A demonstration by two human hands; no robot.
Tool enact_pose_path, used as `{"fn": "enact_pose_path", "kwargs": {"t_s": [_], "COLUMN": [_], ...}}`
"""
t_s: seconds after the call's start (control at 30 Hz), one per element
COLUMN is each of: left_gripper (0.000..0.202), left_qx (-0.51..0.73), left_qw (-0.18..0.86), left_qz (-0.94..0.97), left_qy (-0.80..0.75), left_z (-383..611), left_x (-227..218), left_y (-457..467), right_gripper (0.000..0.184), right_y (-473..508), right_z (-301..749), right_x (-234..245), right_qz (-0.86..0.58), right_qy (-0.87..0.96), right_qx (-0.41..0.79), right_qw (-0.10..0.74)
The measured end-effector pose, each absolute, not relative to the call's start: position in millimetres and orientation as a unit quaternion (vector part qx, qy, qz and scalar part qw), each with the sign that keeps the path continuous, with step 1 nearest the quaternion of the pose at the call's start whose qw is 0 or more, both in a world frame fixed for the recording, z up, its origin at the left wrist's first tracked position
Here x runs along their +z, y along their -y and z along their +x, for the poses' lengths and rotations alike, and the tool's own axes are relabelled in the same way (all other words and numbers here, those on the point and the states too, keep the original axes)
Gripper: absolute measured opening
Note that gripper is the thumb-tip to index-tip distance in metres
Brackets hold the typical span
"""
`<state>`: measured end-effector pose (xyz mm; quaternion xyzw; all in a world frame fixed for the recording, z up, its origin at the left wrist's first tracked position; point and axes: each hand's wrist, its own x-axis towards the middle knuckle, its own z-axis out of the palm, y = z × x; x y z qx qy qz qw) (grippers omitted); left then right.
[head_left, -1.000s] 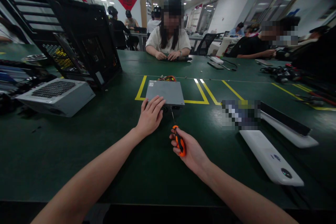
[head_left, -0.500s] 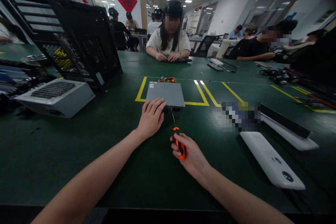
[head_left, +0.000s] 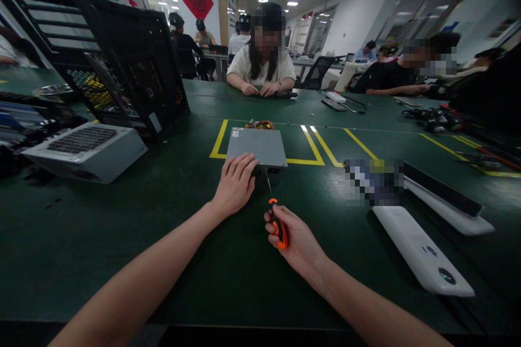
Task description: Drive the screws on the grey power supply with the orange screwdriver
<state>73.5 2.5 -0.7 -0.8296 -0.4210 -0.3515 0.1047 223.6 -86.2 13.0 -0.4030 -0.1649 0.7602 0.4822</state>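
A grey metal computer power supply (head_left: 260, 143) lies on the green table in front of me, its near side facing me. My left hand (head_left: 236, 179) is closed over its near left corner, fingers on top and thumb hidden. Wrapped in the fingers of my right hand (head_left: 287, 233) is an orange-and-black screwdriver (head_left: 279, 227). Its thin shaft points away from me, and the tip reaches the near face of the power supply; what it touches there is too small to make out. Coloured cables (head_left: 264, 124) stick out behind the power supply.
At left stand a black computer case (head_left: 134, 65) and a second grey power supply (head_left: 87, 149). White devices (head_left: 423, 249) lie at right, beside a blurred-out patch. Yellow tape (head_left: 301, 161) marks the table. Across it sits a person (head_left: 260, 65); dark cables (head_left: 431, 119) lie far right.
Almost nothing differs. My right hand and the screwdriver handle have shifted very slightly, with the tip still at the power supply's near face. My left hand stays in place.
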Motion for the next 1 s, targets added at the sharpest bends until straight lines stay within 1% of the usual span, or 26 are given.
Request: {"fn": "enact_pose_path", "kwargs": {"t_s": [0.17, 0.2, 0.33, 0.43, 0.5, 0.57, 0.6, 0.7, 0.77, 0.8, 0.87, 0.93, 1.0], "left_gripper": [0.029, 0.026, 0.022, 0.023, 0.024, 0.024, 0.024, 0.024, 0.024, 0.024, 0.027, 0.034, 0.041], "left_qx": [-0.36, -0.357, -0.339, -0.333, -0.331, -0.331, -0.332, -0.336, -0.341, -0.344, -0.352, -0.357, -0.355], "left_qw": [0.11, 0.113, 0.122, 0.127, 0.128, 0.127, 0.127, 0.126, 0.124, 0.123, 0.121, 0.118, 0.117], "left_qz": [-0.828, -0.828, -0.83, -0.832, -0.833, -0.833, -0.832, -0.83, -0.829, -0.828, -0.825, -0.823, -0.823], "left_qy": [0.416, 0.417, 0.426, 0.425, 0.424, 0.424, 0.425, 0.426, 0.426, 0.426, 0.426, 0.426, 0.428], "left_z": [73.0, 73.0, 73.5, 73.4, 73.2, 73.1, 73.1, 73.5, 73.7, 73.8, 74.0, 74.1, 74.3], "left_x": [-2.8, -2.9, -2.4, -2.1, -2.0, -1.9, -1.9, -2.3, -2.8, -3.2, -3.7, -3.6, -3.1], "left_y": [-3.5, -3.4, -2.6, -2.5, -2.6, -2.6, -2.6, -2.6, -2.9, -3.1, -3.6, -3.8, -3.7], "right_gripper": [0.022, 0.022, 0.011, 0.01, 0.019, 0.025, 0.025, 0.012, 0.007, 0.009, 0.018, 0.025, 0.024], "right_y": [85.1, 84.9, 85.1, 85.4, 85.4, 85.3, 85.4, 85.5, 85.4, 85.2, 84.7, 84.2, 84.1], "right_z": [223.7, 223.6, 223.8, 223.7, 223.2, 222.7, 222.7, 223.6, 224.4, 224.6, 224.5, 223.8, 223.4], "right_x": [12.3, 11.9, 12.3, 15.1, 16.5, 16.4, 15.8, 14.0, 13.7, 13.9, 14.3, 13.9, 12.7], "right_qz": [-0.412, -0.406, -0.399, -0.415, -0.427, -0.421, -0.415, -0.403, -0.408, -0.413, -0.428, -0.432, -0.422], "right_qy": [0.139, 0.136, 0.144, 0.142, 0.133, 0.125, 0.122, 0.128, 0.132, 0.13, 0.122, 0.116, 0.117], "right_qx": [0.781, 0.783, 0.761, 0.759, 0.771, 0.779, 0.779, 0.764, 0.756, 0.757, 0.767, 0.773, 0.774], "right_qw": [0.448, 0.45, 0.491, 0.481, 0.454, 0.447, 0.453, 0.488, 0.495, 0.489, 0.463, 0.449, 0.457]}}
